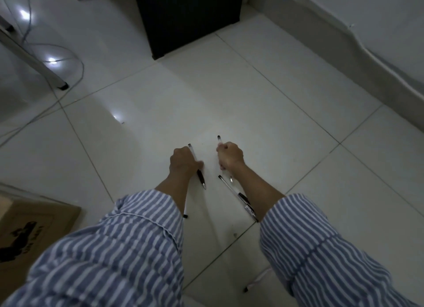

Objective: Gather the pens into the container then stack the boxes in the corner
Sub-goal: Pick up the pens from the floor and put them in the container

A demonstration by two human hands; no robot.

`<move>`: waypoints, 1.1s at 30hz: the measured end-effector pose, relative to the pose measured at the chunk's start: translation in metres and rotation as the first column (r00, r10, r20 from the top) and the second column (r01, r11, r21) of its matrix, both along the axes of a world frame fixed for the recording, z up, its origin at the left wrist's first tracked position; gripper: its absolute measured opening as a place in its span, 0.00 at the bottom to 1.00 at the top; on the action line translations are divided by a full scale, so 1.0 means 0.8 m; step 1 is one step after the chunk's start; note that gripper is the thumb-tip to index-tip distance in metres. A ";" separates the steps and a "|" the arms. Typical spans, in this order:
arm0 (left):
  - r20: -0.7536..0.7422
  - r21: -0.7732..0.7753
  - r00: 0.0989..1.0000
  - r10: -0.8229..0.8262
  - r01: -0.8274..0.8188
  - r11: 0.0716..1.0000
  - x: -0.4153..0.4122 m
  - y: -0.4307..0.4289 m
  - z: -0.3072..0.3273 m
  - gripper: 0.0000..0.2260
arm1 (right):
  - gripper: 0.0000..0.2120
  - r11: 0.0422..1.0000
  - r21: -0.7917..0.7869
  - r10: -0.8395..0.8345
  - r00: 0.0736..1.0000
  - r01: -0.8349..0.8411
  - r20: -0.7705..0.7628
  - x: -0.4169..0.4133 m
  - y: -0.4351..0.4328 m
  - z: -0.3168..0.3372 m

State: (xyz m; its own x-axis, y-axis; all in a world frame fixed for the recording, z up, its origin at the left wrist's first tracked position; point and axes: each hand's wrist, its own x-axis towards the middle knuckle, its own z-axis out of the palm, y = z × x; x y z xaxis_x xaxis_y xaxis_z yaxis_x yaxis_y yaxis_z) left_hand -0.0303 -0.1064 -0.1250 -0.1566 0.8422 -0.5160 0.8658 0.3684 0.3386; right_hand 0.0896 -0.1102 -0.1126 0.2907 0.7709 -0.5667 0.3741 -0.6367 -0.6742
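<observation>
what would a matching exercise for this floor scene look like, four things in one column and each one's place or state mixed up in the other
Column one:
1. left hand
2. cardboard box
3. black cabinet
4. loose pen

Column two:
a. lying free on the floor tiles
b. standing at the top of the view
c. at the lower left edge of the view
d. gripping the dark-grip pen

Pairs: 1-d, 2-c, 3-b, 4-a
</observation>
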 end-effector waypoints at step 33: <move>0.051 -0.301 0.764 -0.643 0.626 0.719 -0.078 -0.061 0.052 0.15 | 0.21 0.892 -0.223 0.428 0.894 -0.394 0.135 0.019 -0.045 0.031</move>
State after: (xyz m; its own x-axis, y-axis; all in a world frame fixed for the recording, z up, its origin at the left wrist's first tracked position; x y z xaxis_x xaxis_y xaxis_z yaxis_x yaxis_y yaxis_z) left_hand -0.0929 -0.1554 -0.0835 0.3269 0.5714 -0.7527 0.9450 -0.2035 0.2560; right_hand 0.1046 -0.1462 -0.0875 0.0786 0.7291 -0.6799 0.7304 -0.5063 -0.4585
